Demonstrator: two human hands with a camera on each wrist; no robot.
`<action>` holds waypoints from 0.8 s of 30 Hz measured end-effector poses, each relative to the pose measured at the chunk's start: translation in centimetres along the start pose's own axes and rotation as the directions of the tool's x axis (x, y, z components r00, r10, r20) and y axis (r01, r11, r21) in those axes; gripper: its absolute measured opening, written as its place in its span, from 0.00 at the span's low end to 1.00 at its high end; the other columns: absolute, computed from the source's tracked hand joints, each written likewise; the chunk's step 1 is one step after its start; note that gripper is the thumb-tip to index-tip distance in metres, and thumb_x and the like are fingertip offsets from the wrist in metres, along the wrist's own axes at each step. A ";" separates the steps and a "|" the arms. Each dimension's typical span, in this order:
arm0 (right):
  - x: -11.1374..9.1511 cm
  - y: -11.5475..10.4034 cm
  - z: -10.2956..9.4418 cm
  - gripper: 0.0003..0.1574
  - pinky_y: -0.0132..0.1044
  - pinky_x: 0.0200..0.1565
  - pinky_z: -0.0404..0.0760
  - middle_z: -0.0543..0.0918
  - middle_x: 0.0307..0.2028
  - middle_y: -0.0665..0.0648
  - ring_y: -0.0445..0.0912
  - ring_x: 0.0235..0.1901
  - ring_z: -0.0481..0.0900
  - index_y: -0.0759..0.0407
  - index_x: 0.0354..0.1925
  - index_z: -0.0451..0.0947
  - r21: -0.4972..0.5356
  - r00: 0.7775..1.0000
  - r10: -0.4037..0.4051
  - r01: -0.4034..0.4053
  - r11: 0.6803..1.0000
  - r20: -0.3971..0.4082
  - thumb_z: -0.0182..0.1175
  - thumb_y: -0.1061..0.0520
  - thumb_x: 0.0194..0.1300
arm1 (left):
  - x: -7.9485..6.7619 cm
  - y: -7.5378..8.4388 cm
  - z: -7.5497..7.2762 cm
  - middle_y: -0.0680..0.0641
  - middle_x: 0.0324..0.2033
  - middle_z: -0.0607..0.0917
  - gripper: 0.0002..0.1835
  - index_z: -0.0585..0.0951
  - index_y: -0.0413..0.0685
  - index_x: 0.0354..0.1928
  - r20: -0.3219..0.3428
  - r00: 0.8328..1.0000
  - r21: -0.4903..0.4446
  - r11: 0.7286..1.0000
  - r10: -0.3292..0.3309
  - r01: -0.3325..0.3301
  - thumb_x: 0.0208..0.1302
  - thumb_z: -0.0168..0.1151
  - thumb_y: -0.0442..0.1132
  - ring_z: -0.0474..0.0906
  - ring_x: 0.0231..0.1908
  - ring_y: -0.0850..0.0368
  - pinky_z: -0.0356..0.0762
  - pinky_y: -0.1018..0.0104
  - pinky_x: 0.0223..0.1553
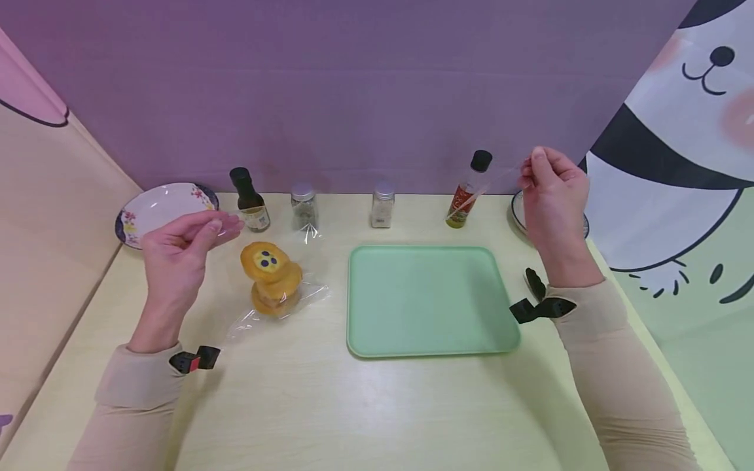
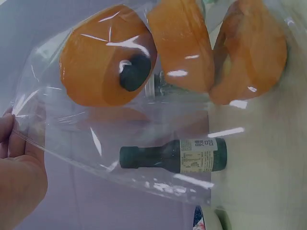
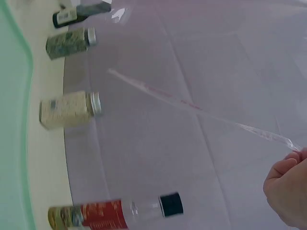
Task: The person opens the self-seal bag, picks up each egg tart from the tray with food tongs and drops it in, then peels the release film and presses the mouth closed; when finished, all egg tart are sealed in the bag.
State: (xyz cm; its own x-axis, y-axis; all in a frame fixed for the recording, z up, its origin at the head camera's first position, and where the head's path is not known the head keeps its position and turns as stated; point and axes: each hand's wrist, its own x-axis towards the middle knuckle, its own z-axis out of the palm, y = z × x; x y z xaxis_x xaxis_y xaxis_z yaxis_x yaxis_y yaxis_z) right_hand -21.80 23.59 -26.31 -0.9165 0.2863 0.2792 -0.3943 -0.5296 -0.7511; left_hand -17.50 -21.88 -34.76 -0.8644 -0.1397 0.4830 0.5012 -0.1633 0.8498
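Note:
My left hand (image 1: 179,255) pinches the edge of a clear plastic bag (image 2: 158,129), which hangs above the table's left side. Inside the bag are golden-brown bread buns (image 1: 277,288); the top one shows a yellow centre with dark spots. Three bun pieces (image 2: 108,57) show through the film in the left wrist view. Raised at the far right, my right hand (image 1: 556,196) pinches one end of a thin clear plastic strip (image 3: 168,98) with faint red marks. The strip slants away from the fingers and is apart from the bag.
A green tray (image 1: 432,301) lies on the table, right of the bag. Along the back stand a dark bottle (image 1: 250,199), two silver-capped jars (image 1: 383,206) and a red-labelled bottle (image 1: 462,199). A floral plate (image 1: 161,203) sits back left; another dish (image 1: 518,209) is partly behind my right hand.

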 end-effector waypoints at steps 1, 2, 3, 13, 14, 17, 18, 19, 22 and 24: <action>0.0 -0.3 -0.4 0.07 0.28 0.28 0.73 0.75 0.26 0.61 0.47 0.27 0.71 0.74 0.34 0.78 -0.021 1.000 -0.006 0.006 1.000 0.000 0.61 0.67 0.59 | 0.1 -0.1 0.0 0.41 0.36 0.87 0.13 0.76 0.19 0.44 0.003 1.000 -0.002 1.000 -0.003 0.003 0.60 0.58 0.24 0.86 0.35 0.53 0.80 0.66 0.45; 0.1 -0.6 -0.9 0.07 0.28 0.27 0.73 0.75 0.26 0.61 0.47 0.27 0.71 0.74 0.34 0.78 -0.037 1.000 -0.008 0.008 0.999 0.000 0.61 0.67 0.59 | 0.1 -0.1 0.1 0.41 0.36 0.87 0.13 0.76 0.19 0.44 0.004 1.000 -0.006 1.000 -0.007 0.007 0.60 0.58 0.25 0.86 0.35 0.53 0.80 0.66 0.45; 0.1 -0.9 -1.4 0.07 0.28 0.27 0.73 0.75 0.26 0.61 0.47 0.27 0.71 0.74 0.34 0.78 -0.066 1.000 -0.009 0.009 0.998 -0.001 0.62 0.67 0.58 | 0.1 -0.1 0.1 0.41 0.36 0.87 0.13 0.76 0.18 0.44 0.004 1.000 -0.012 1.000 -0.009 0.009 0.60 0.58 0.24 0.86 0.35 0.53 0.80 0.66 0.45; 0.7 -3.0 -7.3 0.14 0.24 0.28 0.78 0.80 0.28 0.55 0.43 0.28 0.73 0.65 0.37 0.82 -0.459 0.994 -0.009 -0.043 0.887 -0.109 0.68 0.58 0.53 | 0.1 -0.2 0.3 0.38 0.35 0.87 0.13 0.75 0.15 0.44 0.008 1.000 -0.064 0.998 -0.008 0.008 0.59 0.57 0.22 0.86 0.34 0.51 0.79 0.65 0.46; 0.8 -3.2 -7.9 0.13 0.23 0.28 0.77 0.80 0.28 0.55 0.43 0.28 0.73 0.64 0.38 0.82 -0.485 0.992 -0.012 -0.050 0.873 -0.124 0.68 0.58 0.53 | 0.1 -0.3 0.3 0.38 0.35 0.87 0.13 0.75 0.15 0.44 0.013 1.000 -0.076 0.997 -0.004 0.005 0.59 0.57 0.22 0.86 0.34 0.50 0.80 0.65 0.46; 0.9 -4.0 -9.6 0.14 0.22 0.29 0.77 0.79 0.29 0.53 0.42 0.28 0.73 0.61 0.38 0.83 -0.541 0.984 -0.005 -0.095 0.835 -0.180 0.69 0.56 0.52 | 0.1 -0.3 0.4 0.37 0.35 0.86 0.13 0.75 0.15 0.44 0.023 1.000 -0.079 0.997 0.002 0.000 0.59 0.57 0.21 0.86 0.34 0.50 0.80 0.64 0.45; 1.0 -4.3 -10.1 0.14 0.22 0.29 0.77 0.79 0.29 0.52 0.42 0.28 0.73 0.60 0.38 0.83 -0.555 0.981 -0.001 -0.109 0.825 -0.195 0.69 0.55 0.52 | 0.1 -0.4 0.4 0.37 0.35 0.87 0.13 0.75 0.15 0.44 0.025 1.000 -0.075 0.997 0.002 0.000 0.59 0.57 0.21 0.86 0.34 0.50 0.80 0.64 0.45; 1.1 -4.5 -10.6 0.15 0.21 0.29 0.78 0.80 0.30 0.52 0.41 0.29 0.73 0.59 0.38 0.83 -0.567 0.978 0.005 -0.125 0.814 -0.209 0.70 0.54 0.51 | 0.1 -0.4 0.4 0.38 0.36 0.87 0.13 0.75 0.16 0.44 0.025 1.000 -0.072 0.997 0.001 0.001 0.59 0.57 0.21 0.86 0.34 0.50 0.80 0.64 0.45; 1.4 -5.2 -11.6 0.17 0.20 0.30 0.78 0.80 0.31 0.50 0.40 0.29 0.74 0.57 0.38 0.83 -0.616 0.972 0.018 -0.161 0.771 -0.233 0.70 0.51 0.49 | 0.1 -0.4 0.5 0.38 0.35 0.87 0.13 0.76 0.17 0.44 0.017 1.000 -0.059 0.998 -0.006 0.007 0.59 0.57 0.22 0.86 0.34 0.51 0.80 0.65 0.45; 1.8 -5.5 -12.1 0.18 0.19 0.30 0.77 0.80 0.31 0.48 0.39 0.29 0.73 0.56 0.40 0.82 -0.705 0.973 0.015 -0.176 0.687 -0.228 0.68 0.48 0.52 | 0.1 -0.4 0.6 0.39 0.35 0.87 0.13 0.76 0.17 0.44 0.013 1.000 -0.047 0.999 -0.015 0.015 0.59 0.58 0.23 0.86 0.34 0.51 0.80 0.65 0.45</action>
State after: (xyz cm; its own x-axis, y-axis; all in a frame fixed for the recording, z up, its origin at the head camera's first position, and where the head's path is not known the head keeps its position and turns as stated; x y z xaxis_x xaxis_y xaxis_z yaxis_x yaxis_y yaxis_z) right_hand -20.45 36.61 -28.93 -0.8829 0.4530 0.1238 -0.0622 0.1485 -0.9869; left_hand -17.80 -21.20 -34.98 -0.8720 -0.1248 0.4733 0.4894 -0.2110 0.8461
